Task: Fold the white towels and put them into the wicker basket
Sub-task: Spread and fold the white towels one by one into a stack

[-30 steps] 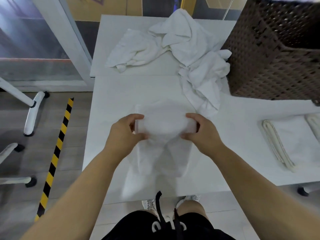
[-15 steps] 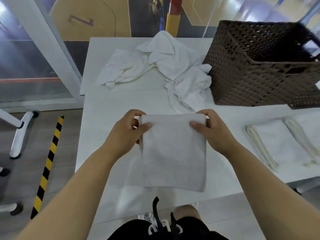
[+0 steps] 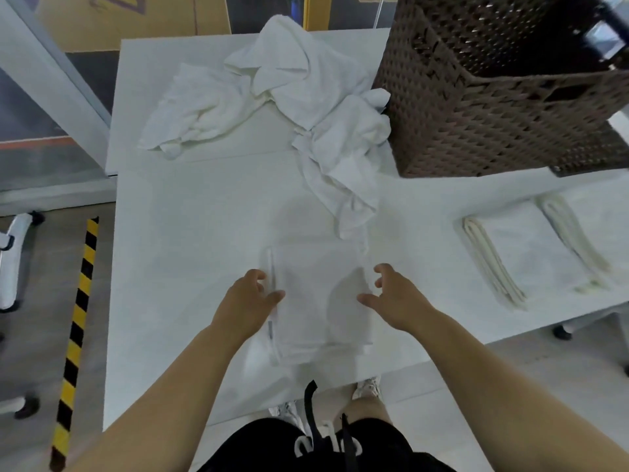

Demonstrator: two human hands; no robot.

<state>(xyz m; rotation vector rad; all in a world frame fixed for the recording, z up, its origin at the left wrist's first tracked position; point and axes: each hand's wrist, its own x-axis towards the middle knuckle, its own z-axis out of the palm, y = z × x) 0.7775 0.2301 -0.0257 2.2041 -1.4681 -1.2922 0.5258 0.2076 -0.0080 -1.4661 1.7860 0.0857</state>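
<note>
**Folded towel down at the near edge; basket contents not confirmed**

White tabletop point(image 3: 204, 216) runs from my body to a far glass partition; a striped floor marking lies at left. My left hand point(image 3: 245, 301) and right hand point(image 3: 398, 301) sit at either side of the part-folded towel point(image 3: 316, 301). Fingers of both are loosely spread and slightly curled. I hold nothing. The left thumb tip touches the towel's left edge; whether the right hand touches the cloth I cannot tell.

Risks, in my judgement:
- The towel's near end lies close to the table's near edge. A careless pull toward me could drag it off.
- Its layers look loose. Lifting from one side only may let the fold open.
- A tail of the unfolded towel heap point(image 3: 306, 97) reaches the folded piece's far right corner and could snag.

Containers: the wicker basket point(image 3: 476, 124) stands far right, just beside the heap. Its interior is dark; I cannot tell whether it holds anything. Folded towels point(image 3: 531, 253) rest on the table at right, outside it.
</note>
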